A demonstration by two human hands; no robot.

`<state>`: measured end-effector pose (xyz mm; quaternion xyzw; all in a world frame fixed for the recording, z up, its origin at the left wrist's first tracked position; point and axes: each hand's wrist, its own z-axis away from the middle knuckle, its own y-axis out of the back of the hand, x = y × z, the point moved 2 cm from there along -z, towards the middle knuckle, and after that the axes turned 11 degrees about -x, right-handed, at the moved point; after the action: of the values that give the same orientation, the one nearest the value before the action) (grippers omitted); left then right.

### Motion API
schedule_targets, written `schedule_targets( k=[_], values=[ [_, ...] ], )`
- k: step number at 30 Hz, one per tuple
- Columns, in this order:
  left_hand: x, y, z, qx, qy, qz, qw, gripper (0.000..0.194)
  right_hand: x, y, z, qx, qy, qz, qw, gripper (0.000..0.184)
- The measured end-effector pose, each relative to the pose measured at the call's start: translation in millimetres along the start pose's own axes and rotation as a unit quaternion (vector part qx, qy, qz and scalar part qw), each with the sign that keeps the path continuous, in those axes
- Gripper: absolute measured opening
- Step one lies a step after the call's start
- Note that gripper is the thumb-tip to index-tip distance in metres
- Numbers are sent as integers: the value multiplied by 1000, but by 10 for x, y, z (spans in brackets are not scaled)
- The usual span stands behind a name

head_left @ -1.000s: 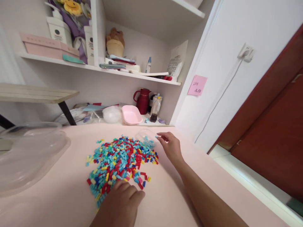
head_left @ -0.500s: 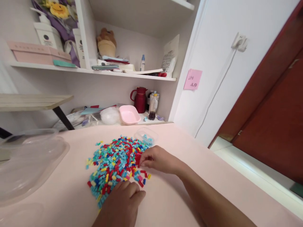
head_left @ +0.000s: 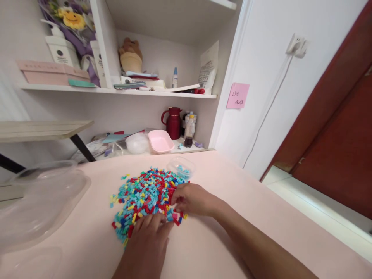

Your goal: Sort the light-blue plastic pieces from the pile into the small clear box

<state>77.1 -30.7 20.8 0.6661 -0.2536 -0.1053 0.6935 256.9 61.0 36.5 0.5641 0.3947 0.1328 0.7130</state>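
Observation:
A pile of small coloured bricks (head_left: 142, 193), blue, red, yellow and teal, lies on the pink table (head_left: 232, 201). My right hand (head_left: 192, 199) rests at the pile's right edge, fingers curled together in a pinch among the bricks; what they hold is too small to make out. At the near edge of the pile my left hand (head_left: 149, 238) lies flat, fingers stretched onto the bricks. A small clear round tub (head_left: 181, 168) with a few blue bricks in it stands just beyond the pile.
Large clear plastic lids or trays (head_left: 37, 201) lie at the table's left. Behind the table sit a pink bowl (head_left: 161, 141), a red jug (head_left: 173, 122), bottles (head_left: 189, 131) and cluttered shelves (head_left: 116, 90). A white wall with a pink note (head_left: 237, 95) and a red door (head_left: 334, 135) stand at right.
My right hand came back from the clear tub to the pile's right edge and closed into a pinch. My left hand slid a little forward onto the bricks.

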Motion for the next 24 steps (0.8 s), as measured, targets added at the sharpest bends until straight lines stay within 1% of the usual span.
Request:
schedule_targets(
  k=[4,10,14,20,24],
  values=[
    [1,-6,-9,11,-15,1,1000,41,-60,-4,-17,-4,5,-2,1000,16],
    [-18,-55,-29,22,-8,3,1000,41,-112,-10,-22,1,0,3,1000,9],
    [-35,-81,-28,35,-14,0,999,43,-110,-24,-28,5,-3,6,1000,10],
    [-73,-122,-8,72,-25,-21,997,42,-118,-65,-79,7,-7,4,1000,8],
    [-119,-178,-31,71,-29,-21,997,40,-97,-115,-117,25,7,11,1000,12]
  ],
)
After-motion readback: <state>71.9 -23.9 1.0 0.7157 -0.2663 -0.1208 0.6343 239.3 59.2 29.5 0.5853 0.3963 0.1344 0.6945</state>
